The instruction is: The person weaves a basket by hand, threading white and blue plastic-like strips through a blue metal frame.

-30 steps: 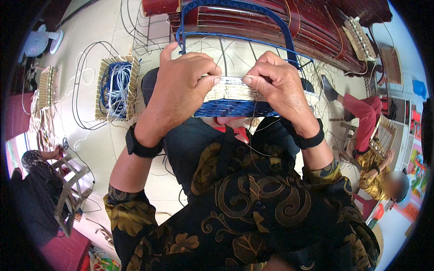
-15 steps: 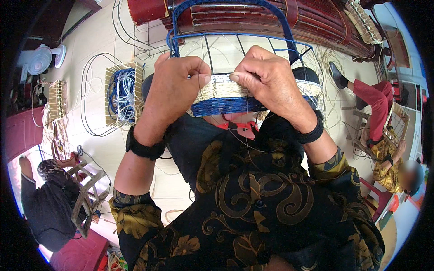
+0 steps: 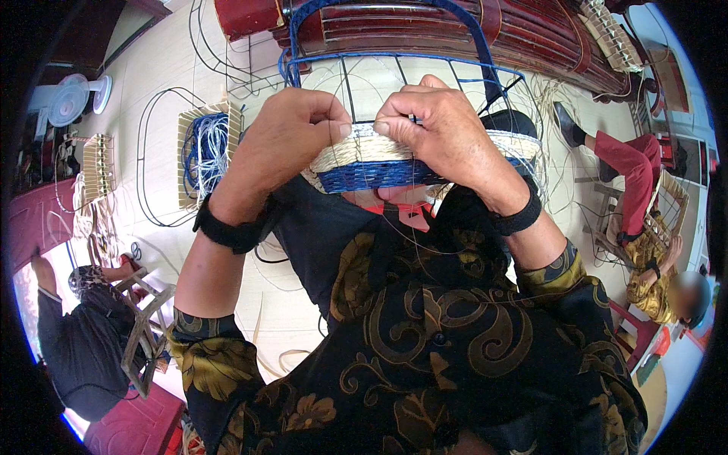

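A partly woven basket [image 3: 364,149] stands on my lap, with a blue band, a cream band and a thin white-silver row at the working edge. Bare dark wires of its frame rise beyond the weave to a blue-wrapped rim, and a blue handle [image 3: 472,34] arches over the far side. My left hand [image 3: 280,140] is closed, thumb and forefinger pinched at the white row. Close beside it, my right hand [image 3: 447,136] also pinches at that row, its other fingers curled. The pale strand [image 3: 363,130] shows between both thumbs; its ends are hard to follow.
To the left, a basket [image 3: 184,163] holds blue and white strands, near black wire hoops [image 3: 142,152]. A red-brown wooden bench [image 3: 379,34] stands beyond the frame. One seated person [image 3: 637,182] is at right, another [image 3: 87,341] at lower left. A white fan [image 3: 68,100] stands far left.
My left forearm has swung a little to the left. My right hand has shifted slightly left along the edge and turned, its thumb now nearer my left thumb. The basket has barely moved.
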Demonstrator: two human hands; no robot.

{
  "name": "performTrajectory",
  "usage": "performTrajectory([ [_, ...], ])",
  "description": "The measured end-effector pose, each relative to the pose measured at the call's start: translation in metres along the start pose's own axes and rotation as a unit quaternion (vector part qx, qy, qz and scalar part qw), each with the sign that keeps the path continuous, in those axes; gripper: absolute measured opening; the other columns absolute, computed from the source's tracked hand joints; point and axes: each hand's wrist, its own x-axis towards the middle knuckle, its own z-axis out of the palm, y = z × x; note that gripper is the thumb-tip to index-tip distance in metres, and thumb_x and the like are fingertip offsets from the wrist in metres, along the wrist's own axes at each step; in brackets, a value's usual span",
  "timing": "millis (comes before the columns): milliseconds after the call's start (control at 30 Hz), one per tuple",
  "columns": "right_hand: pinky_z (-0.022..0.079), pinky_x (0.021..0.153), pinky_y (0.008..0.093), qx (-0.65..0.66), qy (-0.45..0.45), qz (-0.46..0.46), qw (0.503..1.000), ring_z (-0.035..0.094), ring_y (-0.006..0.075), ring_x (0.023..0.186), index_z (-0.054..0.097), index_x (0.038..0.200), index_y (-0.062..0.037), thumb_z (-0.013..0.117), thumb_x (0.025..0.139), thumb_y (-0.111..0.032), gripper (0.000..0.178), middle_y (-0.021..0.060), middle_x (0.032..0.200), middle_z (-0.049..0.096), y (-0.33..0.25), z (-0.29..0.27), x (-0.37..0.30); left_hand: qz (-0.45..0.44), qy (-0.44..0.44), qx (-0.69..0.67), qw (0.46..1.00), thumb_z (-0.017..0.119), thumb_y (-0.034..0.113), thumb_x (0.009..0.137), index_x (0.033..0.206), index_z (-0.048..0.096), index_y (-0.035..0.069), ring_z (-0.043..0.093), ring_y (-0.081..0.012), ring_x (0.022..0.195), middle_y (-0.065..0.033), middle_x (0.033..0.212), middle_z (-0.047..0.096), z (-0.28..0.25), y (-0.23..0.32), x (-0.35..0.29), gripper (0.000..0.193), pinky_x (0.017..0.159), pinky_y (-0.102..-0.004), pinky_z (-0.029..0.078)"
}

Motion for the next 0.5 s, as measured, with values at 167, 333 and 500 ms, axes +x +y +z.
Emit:
performTrajectory([
  [167, 0.039, 0.063, 0.0292, 0.036, -0.017, 0.014, 0.999, 0.046, 0.0173, 0.066, 0.063, 0.076, -0.0058, 0.064, 0.076, -0.016, 0.011, 0.004, 0.068, 0.059, 0.003, -0.001, 0.0, 0.01, -0.037, -0.056, 0.998, 0.055, 0.009, 0.077, 0.084, 0.062, -0.002, 0.052, -0.0079, 0.065, -0.004, 0.068, 0.059, -0.013, -0.006, -0.011, 0.014, 0.06, -0.0222, 0.042],
  [333, 0.042, 0.064, 0.0354, 0.076, -0.021, 0.052, 0.995, 0.053, 0.0265, 0.069, 0.063, 0.074, -0.0067, 0.064, 0.074, -0.018, 0.012, 0.0095, 0.066, 0.059, 0.004, -0.003, -0.001, -0.003, -0.046, -0.047, 0.998, 0.057, 0.007, 0.075, 0.09, 0.063, 0.002, 0.057, -0.0112, 0.078, -0.0033, 0.08, 0.061, -0.008, -0.003, -0.015, 0.017, 0.073, -0.0247, 0.042],
  [500, 0.041, 0.063, 0.036, 0.078, 0.003, 0.03, 0.996, 0.051, 0.0266, 0.067, 0.062, 0.073, -0.0067, 0.064, 0.074, -0.018, 0.011, 0.0089, 0.065, 0.058, 0.006, 0.003, 0.0, 0.219, 0.169, 0.274, 0.921, 0.064, 0.009, 0.065, 0.094, 0.064, 0.011, 0.044, -0.0261, 0.112, -0.0081, 0.104, 0.055, 0.028, -0.001, -0.025, 0.029, 0.097, -0.0461, 0.022],
])
